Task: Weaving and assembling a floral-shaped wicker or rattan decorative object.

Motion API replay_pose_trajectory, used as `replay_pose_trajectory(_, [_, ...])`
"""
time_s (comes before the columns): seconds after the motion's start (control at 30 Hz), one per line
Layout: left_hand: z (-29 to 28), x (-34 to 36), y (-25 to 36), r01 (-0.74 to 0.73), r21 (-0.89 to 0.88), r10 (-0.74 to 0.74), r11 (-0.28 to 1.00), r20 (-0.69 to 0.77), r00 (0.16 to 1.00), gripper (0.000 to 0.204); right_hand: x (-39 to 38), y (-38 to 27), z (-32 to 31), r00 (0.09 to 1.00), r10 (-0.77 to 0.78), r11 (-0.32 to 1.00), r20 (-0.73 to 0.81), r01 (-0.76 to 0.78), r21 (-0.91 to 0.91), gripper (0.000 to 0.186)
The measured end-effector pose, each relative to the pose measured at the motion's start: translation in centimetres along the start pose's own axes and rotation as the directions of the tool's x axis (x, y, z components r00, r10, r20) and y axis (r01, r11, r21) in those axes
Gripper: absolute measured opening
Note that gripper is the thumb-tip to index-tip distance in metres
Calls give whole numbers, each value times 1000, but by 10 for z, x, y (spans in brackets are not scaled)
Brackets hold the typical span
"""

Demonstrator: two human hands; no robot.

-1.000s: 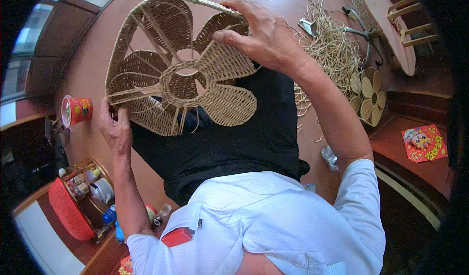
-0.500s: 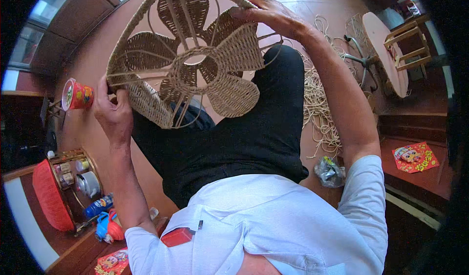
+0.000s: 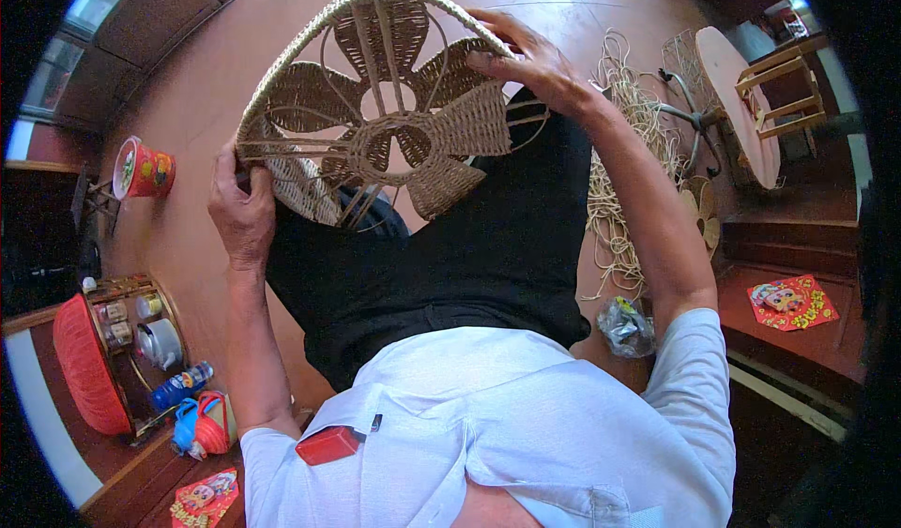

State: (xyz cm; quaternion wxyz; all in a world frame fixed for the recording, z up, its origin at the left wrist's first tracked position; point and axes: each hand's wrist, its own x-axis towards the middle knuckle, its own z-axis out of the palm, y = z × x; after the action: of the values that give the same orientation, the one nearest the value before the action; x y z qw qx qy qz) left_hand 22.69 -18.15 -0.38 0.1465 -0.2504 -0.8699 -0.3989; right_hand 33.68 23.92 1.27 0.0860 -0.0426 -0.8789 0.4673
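Hands (image 3: 242, 211) (image 3: 535, 63) grip woven flower frame (image 3: 375, 115); red cup (image 3: 143, 168) nearby.

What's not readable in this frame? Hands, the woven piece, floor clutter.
Head view only:
- Left hand: fingertips hidden behind the woven flower frame.
- Right hand: palm side hidden; only its back shows.
- Frame's lower edge merges with the dark trousers.
- Cord pile: partly behind the right forearm.
- Tray items: too small to identify.
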Motion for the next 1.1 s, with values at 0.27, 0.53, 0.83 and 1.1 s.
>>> replay_pose_trajectory(0.27, [2, -11, -12, 41, -3, -41, 999, 54, 998, 33, -17, -28, 8, 999, 23, 998, -47, -26, -63, 95])
replay_pose_trajectory(0.53, [4, -1, -15, 121, -116, -113, 986, 73, 991, 34, -16, -39, 6, 995, 21, 986, -93, -37, -164, 102])
replay_pose_trajectory(0.83, [3, 5, -29, 86, -84, -78, 993, 90, 993, 31, -4, -39, -1, 993, 114, 992, -42, -116, -56, 104])
replay_pose_trajectory(1.1, [-15, 20, -2, 143, -28, -128, 989, 300, 945, 34, -21, -20, -17, 1000, 17, 999, -25, -18, -48, 116])
